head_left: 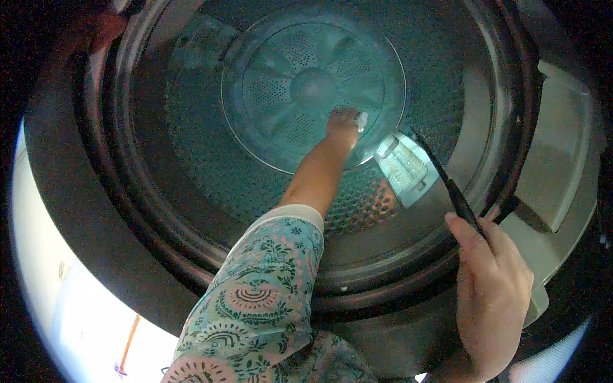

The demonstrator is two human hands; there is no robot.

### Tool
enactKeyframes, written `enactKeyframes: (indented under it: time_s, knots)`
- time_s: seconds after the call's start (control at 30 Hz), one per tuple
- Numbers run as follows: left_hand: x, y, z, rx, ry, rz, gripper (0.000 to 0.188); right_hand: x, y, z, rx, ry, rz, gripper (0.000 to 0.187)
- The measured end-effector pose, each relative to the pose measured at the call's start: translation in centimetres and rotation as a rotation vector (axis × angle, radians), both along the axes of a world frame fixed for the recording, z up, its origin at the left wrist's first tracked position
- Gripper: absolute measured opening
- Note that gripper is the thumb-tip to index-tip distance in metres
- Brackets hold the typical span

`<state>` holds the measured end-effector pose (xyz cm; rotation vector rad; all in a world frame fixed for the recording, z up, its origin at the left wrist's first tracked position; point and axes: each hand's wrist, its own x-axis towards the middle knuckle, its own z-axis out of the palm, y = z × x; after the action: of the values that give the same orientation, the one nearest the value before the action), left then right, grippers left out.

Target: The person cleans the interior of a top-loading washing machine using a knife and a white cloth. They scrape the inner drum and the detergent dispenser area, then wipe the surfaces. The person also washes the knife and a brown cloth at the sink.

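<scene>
2 hands working in a washer drum, the left deep inside, the right with a dark tool near the rim

A bare left hand (343, 124) reaches down near the centre of the frame, close to the ribbed round disc (313, 87) in the drum's base. A small white wad (362, 121) shows at its right side; the fingers are too blurred to tell whether they pinch it. The patterned sleeve (255, 281) ends below the elbow, probably pushed clear so the forearm can go deep.

At lower right, the right hand (493, 281) pinches a thin black tool (461, 198) between thumb and curled fingers. It grips the upper end, which seems to let the tip slant inward while the hand stays by the rim. The tip lies over the right edge of a bright, pale panel (402, 166) on the drum wall, right of centre; I cannot tell whether they touch.

The thick dark rim (115, 166) circles the work and bounds both arms. The widest room is left of the forearm, along the perforated drum wall (198, 153). On the right, the panel, the tool and a beige ledge (552, 153) outside the rim leave tighter space.
</scene>
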<state>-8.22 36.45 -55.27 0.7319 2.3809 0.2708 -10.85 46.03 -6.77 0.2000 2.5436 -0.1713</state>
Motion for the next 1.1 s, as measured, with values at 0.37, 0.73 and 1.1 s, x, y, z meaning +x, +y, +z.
enactKeyframes:
  time_s: [0.37,0.73,1.1]
  knots:
    - [-4.0,-0.8,4.4,-0.197,-0.157,-0.143,0.038,-0.6,0.1,-0.2,0.007,-0.083,0.023,0.036]
    - [-8.2,-2.8,10.9,-0.237,-0.33,-0.279,0.028,1.5,2.1,-0.8,-0.074,0.217,0.1,0.027]
    - [-10.6,-5.3,24.5,-0.276,-0.368,-0.398,0.023,2.2,3.5,-1.2,-0.14,0.254,0.184,0.026]
